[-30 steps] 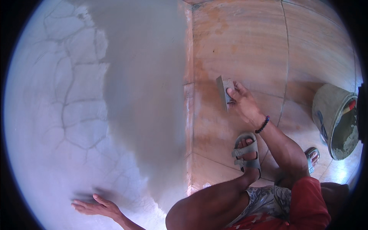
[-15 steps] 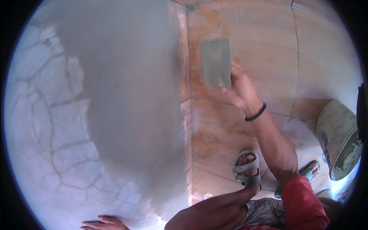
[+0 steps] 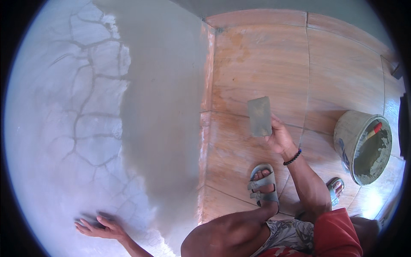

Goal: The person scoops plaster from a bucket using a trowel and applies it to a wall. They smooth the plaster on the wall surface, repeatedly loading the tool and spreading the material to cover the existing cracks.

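My right hand (image 3: 278,136) grips a flat rectangular grey plastering tool (image 3: 259,116), its broad grey-smeared face turned up toward me, over the tiled floor. My left hand (image 3: 100,228) has its fingers spread against the cracked pale wall (image 3: 77,175) at lower left. A wide band of smooth grey plaster (image 3: 162,107) covers the wall beside the tiled skirting (image 3: 208,73). A bucket (image 3: 342,141) coated with grey mix stands to my right, with a red-and-cream handled tool (image 3: 373,130) in it.
Below me are orange-beige floor tiles (image 3: 265,55) meeting the wall in a corner at the top, with a grey wall (image 3: 282,6) beyond. My sandalled left foot (image 3: 263,184) and right foot (image 3: 335,192) stand on the tiles, near the bucket.
The tool in my right hand rose toward the corner, then came back down, its broad face now showing. My left hand stayed at the wall. The view shifted, showing more of the corner.
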Motion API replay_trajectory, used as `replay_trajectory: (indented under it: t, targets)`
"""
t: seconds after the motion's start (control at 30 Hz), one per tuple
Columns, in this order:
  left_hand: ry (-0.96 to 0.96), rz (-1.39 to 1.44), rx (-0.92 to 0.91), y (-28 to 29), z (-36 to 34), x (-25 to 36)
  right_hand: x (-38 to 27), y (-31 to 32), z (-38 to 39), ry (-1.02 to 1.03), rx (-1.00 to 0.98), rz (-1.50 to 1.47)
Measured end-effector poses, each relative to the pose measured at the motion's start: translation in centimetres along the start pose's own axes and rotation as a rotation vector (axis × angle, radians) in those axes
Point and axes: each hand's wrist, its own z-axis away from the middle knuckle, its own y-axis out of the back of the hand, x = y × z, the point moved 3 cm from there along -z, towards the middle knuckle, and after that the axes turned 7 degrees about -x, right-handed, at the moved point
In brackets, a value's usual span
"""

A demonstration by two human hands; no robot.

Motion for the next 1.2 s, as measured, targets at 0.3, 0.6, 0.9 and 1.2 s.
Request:
replay_trajectory:
  t: [0.3, 0.6, 0.9, 1.2]
  targets:
    - [-0.354, 1.134, -0.996, -2.9, 10.5, 24.2, -3.8, 1.4, 2.5, 0.017, -0.178, 0.013]
    - [-0.27, 1.457, -1.106, -2.2, 10.2, 31.2, -6.0, -2.2, 4.4, 0.076, -0.22, 0.012]
    - [0.067, 1.614, -0.863, -1.2, 5.6, 35.4, -4.3, -4.3, 4.8, 0.129, -0.027, 0.135]
    - [0.115, 1.608, -0.736, -0.6, -0.1, 38.8, -4.1, -6.2, 6.6, 0.217, 0.1, 0.246]
